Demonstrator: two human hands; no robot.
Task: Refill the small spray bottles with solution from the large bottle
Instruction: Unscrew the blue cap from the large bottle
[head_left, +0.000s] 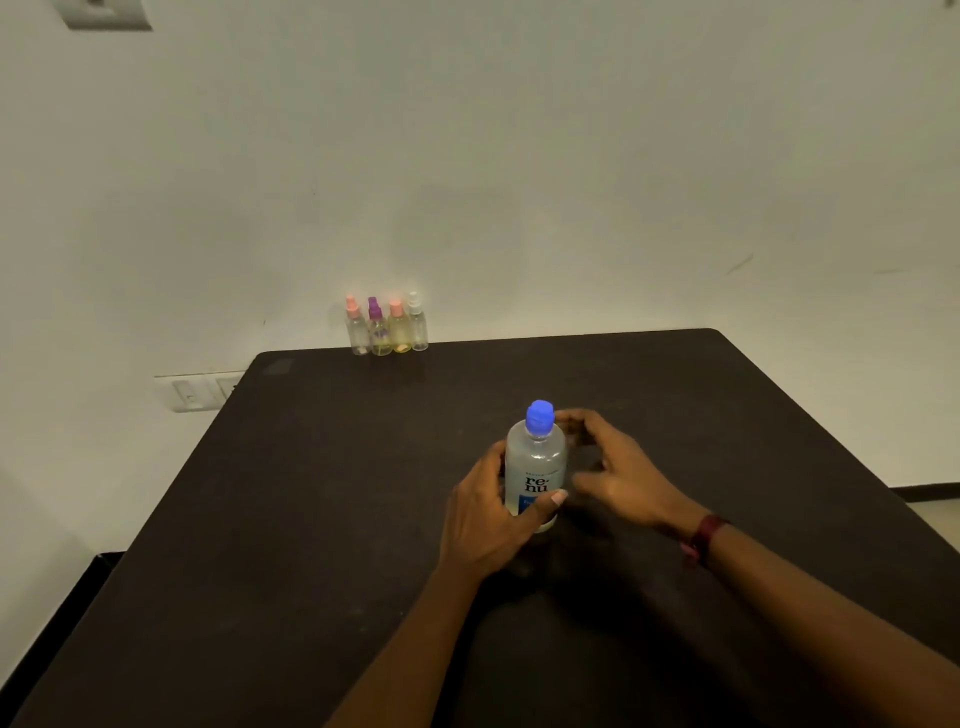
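"Large bottle (535, 467): where is it sitting?"

"I am seeing it standing upright near the middle of the dark table (311, 519), with its blue cap (539, 417) on."

"What is the left hand (488, 519) doing?"

"It is gripping the lower body of the bottle, the thumb lying across the label."

"And the right hand (618, 473)?"

"It is hovering just beside the bottle, fingers apart and curved, clasping nothing. The fingertips are blurring near the cap, so I cannot tell whether they are touching it. A dark red wristband (701, 540) is sitting on that wrist."

"The small spray bottles (387, 327)?"

"Four are standing in a tight row at the table's far edge, against the wall, well apart from the hands."
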